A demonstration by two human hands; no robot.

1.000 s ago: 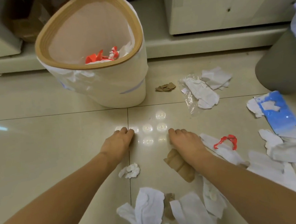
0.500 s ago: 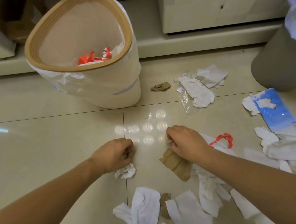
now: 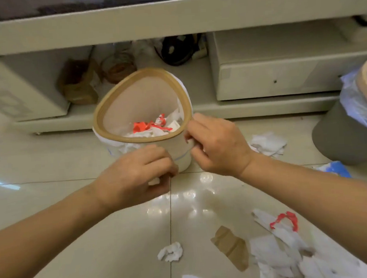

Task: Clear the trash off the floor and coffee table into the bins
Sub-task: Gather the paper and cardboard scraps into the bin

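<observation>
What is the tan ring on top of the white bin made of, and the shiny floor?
The tan ring on the white bin looks like bent wood or bamboo, matte, though it might be plastic. The shiny floor looks like glazed ceramic tile: it mirrors lights and shows thin grout lines.

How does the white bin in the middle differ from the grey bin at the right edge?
The white bin is in full view, with both hands in front of it; the grey bin is cut off by the frame. The white bin's body is pale, the grey bin's dark. Red and white trash shows inside the white bin; the grey bin's inside is not visible. Both stand on the floor with a wooden rim and a plastic liner.
</observation>
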